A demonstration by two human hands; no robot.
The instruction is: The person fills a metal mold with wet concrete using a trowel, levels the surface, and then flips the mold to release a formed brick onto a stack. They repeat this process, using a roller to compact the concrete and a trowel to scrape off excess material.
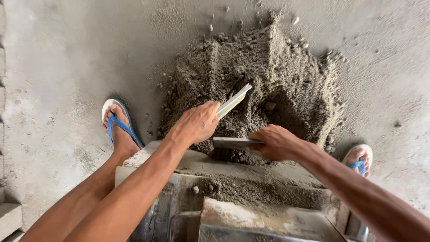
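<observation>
Head view: looks straight down; two bare arms reach from the bottom of the frame toward a heap of grey sand-cement mix at upper centre
Left hand: left hand at frame centre; fingers curled tight round one end of a flat pale scraper blade; blade angles up-right, its far tip in the heap
Right hand: right hand right of centre; fingers closed over the end of a second flat grey blade; blade lies level, pointing left, just at the heap's near edge
Mould: metal block mould at lower centre; grey mix lies in its trough; rim and flat lip dusted with mix; its lower part runs out of frame
Progress: judged partway; some mix already sits in the mould; trough not level or full as far as shown; most of the heap remains on the floor
Heap shape: hollow dug into the near side, between the two blades; far side stands higher
Feet: left foot in blue flip-flop at centre left; right sandal at right edge of the heap, partly hidden by the forearm
Edges: mould lip touches the heap's near edge; block wall along the left frame edge
Open room: bare concrete floor left and upper right of the heap; the feet flank the heap on both sides
</observation>
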